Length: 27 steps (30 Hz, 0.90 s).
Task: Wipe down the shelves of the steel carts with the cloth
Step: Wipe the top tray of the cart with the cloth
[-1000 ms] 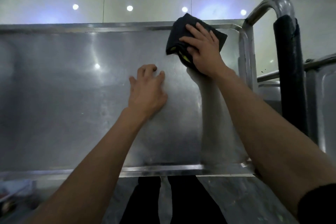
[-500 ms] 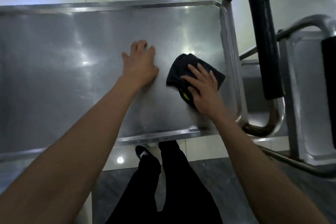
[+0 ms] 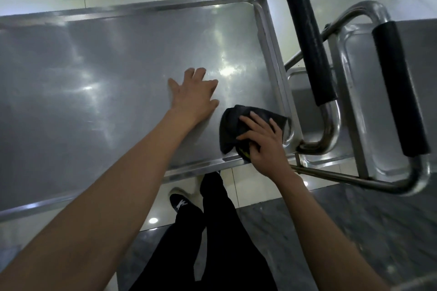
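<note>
A steel cart's top shelf fills the left and middle of the head view. A bunched black cloth with a yellow-green patch lies at the shelf's near right corner, against the raised rim. My right hand presses down on the cloth with spread fingers, thumb tucked at its near edge. My left hand rests flat on the bare steel just left of the cloth, fingers spread.
The cart's steel handle with a black foam grip rises right of the shelf. A second steel cart with its own black grip stands close on the right. My legs and a black shoe are below the near rim.
My right hand has dragged the cloth from the far right corner of the shelf back to the near right corner. My left hand stayed flat on the steel.
</note>
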Each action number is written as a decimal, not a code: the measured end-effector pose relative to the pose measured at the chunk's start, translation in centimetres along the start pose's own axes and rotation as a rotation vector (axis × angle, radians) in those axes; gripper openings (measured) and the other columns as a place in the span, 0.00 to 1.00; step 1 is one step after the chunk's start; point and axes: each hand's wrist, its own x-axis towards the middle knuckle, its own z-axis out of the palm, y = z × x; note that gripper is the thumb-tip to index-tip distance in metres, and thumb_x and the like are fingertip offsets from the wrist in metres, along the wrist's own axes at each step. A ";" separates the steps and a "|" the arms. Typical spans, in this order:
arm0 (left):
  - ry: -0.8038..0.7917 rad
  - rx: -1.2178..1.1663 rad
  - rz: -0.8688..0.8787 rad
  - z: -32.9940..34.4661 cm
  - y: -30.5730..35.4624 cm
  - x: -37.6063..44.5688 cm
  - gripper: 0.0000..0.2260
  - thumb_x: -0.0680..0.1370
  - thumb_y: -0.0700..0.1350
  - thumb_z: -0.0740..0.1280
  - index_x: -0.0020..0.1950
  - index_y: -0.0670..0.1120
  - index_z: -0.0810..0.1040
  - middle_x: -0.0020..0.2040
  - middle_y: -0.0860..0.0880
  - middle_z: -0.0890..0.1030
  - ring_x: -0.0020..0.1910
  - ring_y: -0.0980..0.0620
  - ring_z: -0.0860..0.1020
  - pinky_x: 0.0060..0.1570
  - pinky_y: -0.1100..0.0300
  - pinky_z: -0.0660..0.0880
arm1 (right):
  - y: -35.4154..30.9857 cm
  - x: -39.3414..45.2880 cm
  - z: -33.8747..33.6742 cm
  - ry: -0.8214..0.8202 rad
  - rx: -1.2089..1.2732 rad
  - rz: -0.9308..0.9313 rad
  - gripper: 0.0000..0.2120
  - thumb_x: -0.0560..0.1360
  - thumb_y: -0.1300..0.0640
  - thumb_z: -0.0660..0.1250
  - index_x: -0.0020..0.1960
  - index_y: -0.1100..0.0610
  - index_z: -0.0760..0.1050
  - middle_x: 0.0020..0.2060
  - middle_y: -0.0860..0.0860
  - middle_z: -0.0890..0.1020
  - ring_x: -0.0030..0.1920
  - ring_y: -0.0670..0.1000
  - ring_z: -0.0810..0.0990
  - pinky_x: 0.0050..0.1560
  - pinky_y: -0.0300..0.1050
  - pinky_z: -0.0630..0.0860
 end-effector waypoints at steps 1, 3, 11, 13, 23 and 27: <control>0.004 0.002 -0.006 0.0 0.0 0.1 0.17 0.77 0.58 0.68 0.63 0.54 0.77 0.74 0.47 0.64 0.77 0.40 0.55 0.67 0.25 0.55 | 0.2 0.7 -0.1 0.014 0.015 0.012 0.16 0.71 0.63 0.61 0.50 0.49 0.83 0.72 0.43 0.73 0.78 0.45 0.60 0.77 0.62 0.49; -0.004 -0.012 -0.026 -0.1 0.0 0.4 0.16 0.76 0.57 0.69 0.62 0.55 0.78 0.73 0.48 0.64 0.78 0.37 0.53 0.67 0.23 0.54 | 0.7 2.6 -0.4 0.041 0.029 0.032 0.16 0.72 0.61 0.60 0.50 0.49 0.83 0.71 0.43 0.73 0.78 0.45 0.60 0.77 0.62 0.49; 0.007 0.010 -0.056 0.4 -0.1 0.5 0.23 0.76 0.60 0.69 0.70 0.60 0.73 0.77 0.49 0.63 0.78 0.38 0.52 0.67 0.31 0.60 | 2.0 14.2 -2.3 0.063 0.025 0.026 0.15 0.71 0.61 0.60 0.47 0.47 0.83 0.70 0.42 0.75 0.77 0.45 0.62 0.76 0.64 0.49; -0.005 0.024 -0.066 0.3 -0.3 0.6 0.24 0.76 0.60 0.68 0.72 0.61 0.72 0.77 0.50 0.62 0.79 0.39 0.51 0.68 0.33 0.61 | 2.2 17.9 -2.7 0.052 0.027 0.028 0.16 0.71 0.61 0.60 0.47 0.47 0.83 0.70 0.42 0.75 0.77 0.45 0.62 0.76 0.64 0.49; 0.005 -0.044 -0.090 -0.2 -0.5 1.8 0.24 0.76 0.62 0.68 0.72 0.60 0.73 0.79 0.51 0.60 0.80 0.42 0.49 0.70 0.31 0.58 | 2.6 32.8 -4.7 0.029 0.045 0.098 0.19 0.70 0.62 0.60 0.51 0.44 0.82 0.71 0.39 0.72 0.77 0.44 0.59 0.77 0.59 0.45; 0.016 -0.044 -0.089 -0.4 -0.6 2.3 0.24 0.76 0.62 0.68 0.72 0.60 0.73 0.78 0.51 0.60 0.80 0.42 0.49 0.71 0.31 0.58 | 2.6 32.8 -5.0 0.022 0.064 0.097 0.19 0.71 0.63 0.61 0.50 0.41 0.79 0.72 0.40 0.72 0.77 0.45 0.59 0.77 0.59 0.46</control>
